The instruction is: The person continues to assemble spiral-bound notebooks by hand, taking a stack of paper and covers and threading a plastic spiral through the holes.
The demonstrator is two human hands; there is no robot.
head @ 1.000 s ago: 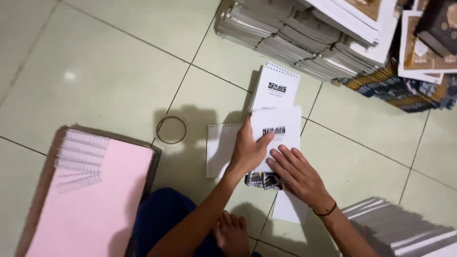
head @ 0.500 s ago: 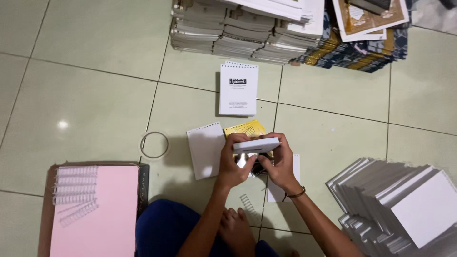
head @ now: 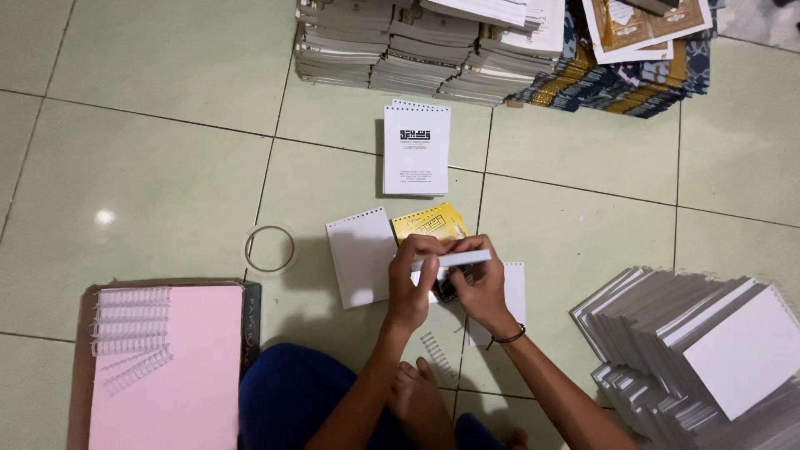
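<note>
Both my hands hold a thin stack of white notepad pages (head: 457, 259) edge-on above the tiled floor. My left hand (head: 414, 282) grips its left end, my right hand (head: 481, 283) its right end. Under the stack lie a yellow cover (head: 427, 222), a white punched sheet (head: 360, 257) to the left and another white sheet (head: 510, 293) to the right. A loose wire binding coil (head: 435, 352) lies on the floor near my foot.
A finished white notepad (head: 416, 150) lies farther out. Stacks of notepads (head: 417, 42) line the far side. A fanned pile of grey-backed pads (head: 708, 350) sits at right. A pink board (head: 175, 367) with several coils (head: 129, 321) is at left, beside a tape ring (head: 270, 248).
My hands lifted the page stack off the floor and now hold it edge-on; the yellow cover beneath came into sight. The view shifted toward the far stacks.
</note>
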